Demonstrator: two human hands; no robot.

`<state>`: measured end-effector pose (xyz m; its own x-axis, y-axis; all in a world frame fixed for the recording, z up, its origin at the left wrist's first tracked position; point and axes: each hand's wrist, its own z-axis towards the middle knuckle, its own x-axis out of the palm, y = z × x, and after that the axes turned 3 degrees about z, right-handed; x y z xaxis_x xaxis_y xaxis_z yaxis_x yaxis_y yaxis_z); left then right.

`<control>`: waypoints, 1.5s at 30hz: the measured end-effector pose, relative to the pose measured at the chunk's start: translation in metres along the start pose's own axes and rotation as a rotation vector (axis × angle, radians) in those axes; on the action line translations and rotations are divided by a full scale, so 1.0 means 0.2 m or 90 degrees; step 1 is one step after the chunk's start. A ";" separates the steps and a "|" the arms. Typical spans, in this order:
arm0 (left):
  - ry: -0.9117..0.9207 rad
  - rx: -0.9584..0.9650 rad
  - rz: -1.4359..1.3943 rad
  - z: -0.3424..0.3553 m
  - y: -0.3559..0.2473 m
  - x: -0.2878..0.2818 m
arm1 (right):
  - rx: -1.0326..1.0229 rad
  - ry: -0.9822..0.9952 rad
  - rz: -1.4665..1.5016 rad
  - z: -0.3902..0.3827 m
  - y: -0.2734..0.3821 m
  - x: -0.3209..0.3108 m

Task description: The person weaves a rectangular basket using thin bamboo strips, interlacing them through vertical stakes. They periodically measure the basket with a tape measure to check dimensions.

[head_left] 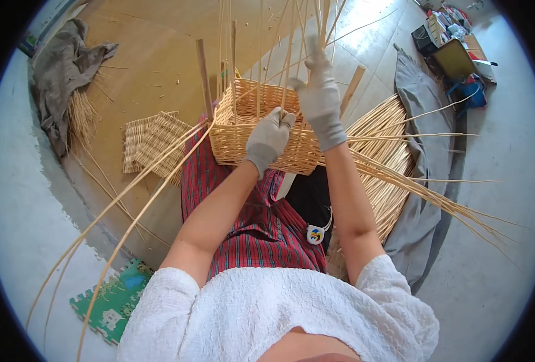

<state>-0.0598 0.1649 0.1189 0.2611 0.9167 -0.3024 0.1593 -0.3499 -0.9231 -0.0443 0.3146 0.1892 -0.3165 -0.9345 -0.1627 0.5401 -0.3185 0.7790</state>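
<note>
A partly woven rectangular wicker basket (233,145) rests over my lap, with thin upright stakes rising from its rim. My left hand (270,137), in a grey work glove, is closed at the near rim, pinching an upright wicker stake (288,63) between thumb and fingers. Raised over the basket's right side is my right hand (321,99), gloved too, among the stakes. Motion smears its fingers, so whether they hold a stake cannot be made out. Long loose rods (153,166) stick out from the basket's left corner, and more rods (421,188) fan out rightward.
Two woven panels (159,142) lie on the floor to the left. A large bundle of wicker rods (385,166) lies at the right beside a grey cloth (424,120). A green foam mat (113,301) sits lower left. Boxes and a blue stool (469,93) stand far right.
</note>
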 end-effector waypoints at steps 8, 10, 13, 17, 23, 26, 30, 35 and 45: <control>0.049 -0.077 -0.232 0.01 -0.03 -0.05 | 0.419 0.044 -0.084 -0.48 0.08 -0.21; 0.005 -0.011 -0.342 -0.05 0.01 -0.02 | 0.412 0.159 -0.293 -0.28 0.31 -0.03; -0.157 0.234 -0.453 -0.18 0.27 -0.05 | 0.219 0.251 -0.479 -0.31 0.03 -0.01; -0.368 0.095 -0.416 -0.36 0.37 -0.50 | 0.184 0.155 -0.401 -0.34 0.00 0.00; -0.272 0.102 -0.441 -0.53 0.66 -0.54 | -0.137 0.468 0.048 -0.50 0.43 0.56; -0.067 0.134 -0.427 -0.56 0.52 -0.74 | -0.298 0.472 0.064 -0.53 0.49 0.70; -0.097 0.231 -0.172 -0.36 0.14 -0.66 | -0.254 0.720 0.016 -0.58 0.43 0.61; -0.005 0.094 -0.703 -0.09 0.43 -0.65 | 0.194 0.251 0.046 -0.39 0.15 0.23; -0.158 0.201 -0.294 -0.10 0.45 -0.52 | 0.290 0.157 -0.030 -0.10 0.05 0.15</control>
<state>-0.0535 0.0338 0.0714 -0.0034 0.9909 0.1347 -0.0967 0.1337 -0.9863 -0.0318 0.2806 0.1802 -0.1102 -0.9478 -0.2993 0.1182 -0.3115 0.9429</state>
